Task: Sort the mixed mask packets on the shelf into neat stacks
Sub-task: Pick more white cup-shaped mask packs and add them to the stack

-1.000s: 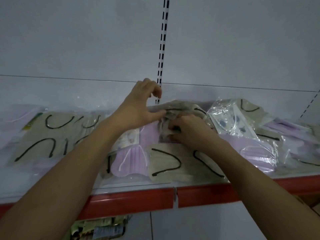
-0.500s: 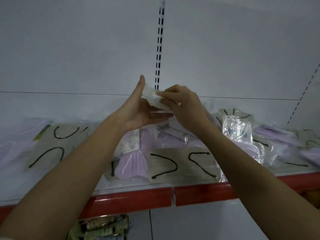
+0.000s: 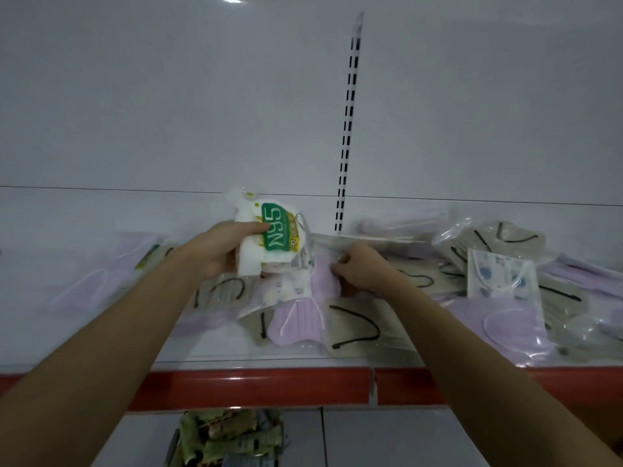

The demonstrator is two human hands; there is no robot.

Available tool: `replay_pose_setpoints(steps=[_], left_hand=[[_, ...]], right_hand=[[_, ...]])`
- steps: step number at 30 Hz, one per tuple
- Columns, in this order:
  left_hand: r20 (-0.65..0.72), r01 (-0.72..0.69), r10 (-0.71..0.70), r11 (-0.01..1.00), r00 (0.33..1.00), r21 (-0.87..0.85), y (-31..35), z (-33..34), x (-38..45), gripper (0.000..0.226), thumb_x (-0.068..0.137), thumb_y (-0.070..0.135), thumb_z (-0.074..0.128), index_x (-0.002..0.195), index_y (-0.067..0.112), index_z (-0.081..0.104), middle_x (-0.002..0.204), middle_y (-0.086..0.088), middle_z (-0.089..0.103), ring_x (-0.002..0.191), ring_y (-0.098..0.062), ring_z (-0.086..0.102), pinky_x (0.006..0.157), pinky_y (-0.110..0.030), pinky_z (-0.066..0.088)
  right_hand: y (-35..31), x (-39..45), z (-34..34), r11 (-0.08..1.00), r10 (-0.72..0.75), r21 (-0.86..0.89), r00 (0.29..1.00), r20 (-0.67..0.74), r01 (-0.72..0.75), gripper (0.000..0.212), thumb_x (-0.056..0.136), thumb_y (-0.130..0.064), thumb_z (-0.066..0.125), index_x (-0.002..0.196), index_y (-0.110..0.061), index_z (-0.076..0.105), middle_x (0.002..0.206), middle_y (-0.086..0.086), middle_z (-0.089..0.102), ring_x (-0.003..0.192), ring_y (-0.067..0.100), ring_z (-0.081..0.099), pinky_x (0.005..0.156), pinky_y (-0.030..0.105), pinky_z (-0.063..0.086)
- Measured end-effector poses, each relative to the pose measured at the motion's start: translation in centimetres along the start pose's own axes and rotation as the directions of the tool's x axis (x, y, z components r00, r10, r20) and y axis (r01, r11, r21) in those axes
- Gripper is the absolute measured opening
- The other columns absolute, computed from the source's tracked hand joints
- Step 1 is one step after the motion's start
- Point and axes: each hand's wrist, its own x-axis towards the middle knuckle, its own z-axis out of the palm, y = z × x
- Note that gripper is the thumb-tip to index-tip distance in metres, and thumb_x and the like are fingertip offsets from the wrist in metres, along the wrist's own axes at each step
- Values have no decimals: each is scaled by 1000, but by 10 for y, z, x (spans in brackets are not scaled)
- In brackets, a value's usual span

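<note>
Your left hand (image 3: 215, 254) grips a white N95 packet (image 3: 269, 241) mid-frame, your right hand (image 3: 360, 267) pinches a lilac packet (image 3: 323, 278) beside it, and most packets across the shelf (image 3: 256, 385) look unsorted.

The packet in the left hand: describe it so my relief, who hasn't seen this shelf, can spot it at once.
Find the shelf with the red front edge and the slotted upright behind it. Just left of that upright, the left hand holds the white packet raised above the pile. It alone bears a green N95 label; the packets around it are lilac or beige with black loops.
</note>
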Motion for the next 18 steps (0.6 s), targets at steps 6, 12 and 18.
replay_pose_setpoints(steps=[6, 12, 18], left_hand=[[-12, 17, -17, 1000, 1000, -15, -26, -9, 1, 40, 90, 19, 70, 126, 4, 62, 116, -15, 72, 110, -34, 68, 99, -58, 50], [-7, 45, -46, 993, 999, -106, -30, -22, 5, 34, 96, 14, 61, 128, 4, 60, 120, -16, 70, 109, -32, 67, 91, -50, 57], [-21, -2, 1, 997, 1000, -74, -35, -25, 8, 35, 95, 12, 62, 129, 6, 58, 117, -16, 72, 109, -34, 68, 93, -54, 55]], right_hand=[[-1, 12, 5, 902, 146, 399, 986, 77, -165, 35, 81, -27, 80, 70, -2, 60, 58, 13, 59, 51, 24, 54, 51, 34, 46], [-19, 7, -21, 688, 126, 722, 992, -13, -78, 22, 85, -9, 77, 95, 9, 67, 80, 22, 71, 57, 20, 66, 60, 34, 61], [-31, 7, -65, 661, 57, 741, 977, -206, 117, 17, 95, -18, 66, 103, -2, 67, 82, 7, 61, 67, 15, 57, 54, 23, 47]])
